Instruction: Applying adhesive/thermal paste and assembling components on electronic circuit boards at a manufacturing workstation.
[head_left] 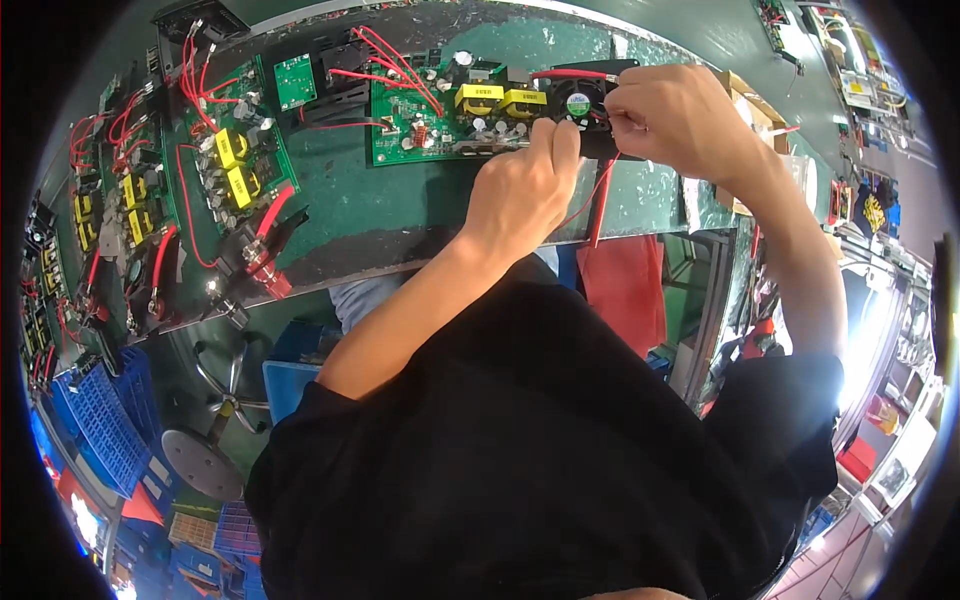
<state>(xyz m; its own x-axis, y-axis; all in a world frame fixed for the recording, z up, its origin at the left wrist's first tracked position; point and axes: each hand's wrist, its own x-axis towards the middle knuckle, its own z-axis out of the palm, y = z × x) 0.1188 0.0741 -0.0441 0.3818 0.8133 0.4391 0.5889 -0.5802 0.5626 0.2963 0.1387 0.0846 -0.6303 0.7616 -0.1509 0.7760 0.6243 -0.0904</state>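
Note:
A green circuit board lies on the bench in front of me, bearing yellow-wrapped transformers and several red wires. At its right end sits a small black cooling fan with a green hub label. My left hand is closed, its fingertips gripping the fan's near edge. Just right of the fan, my right hand is pinched closed; what lies between its fingertips is hidden. Below the fingers run a thin red wire and a thick red cable, which hang toward the bench's near edge.
Several similar boards with red cables line the green bench to the left. A small green board stands upright beside black metal parts. An open cardboard box is at the right. Blue crates and a stool stand lower left.

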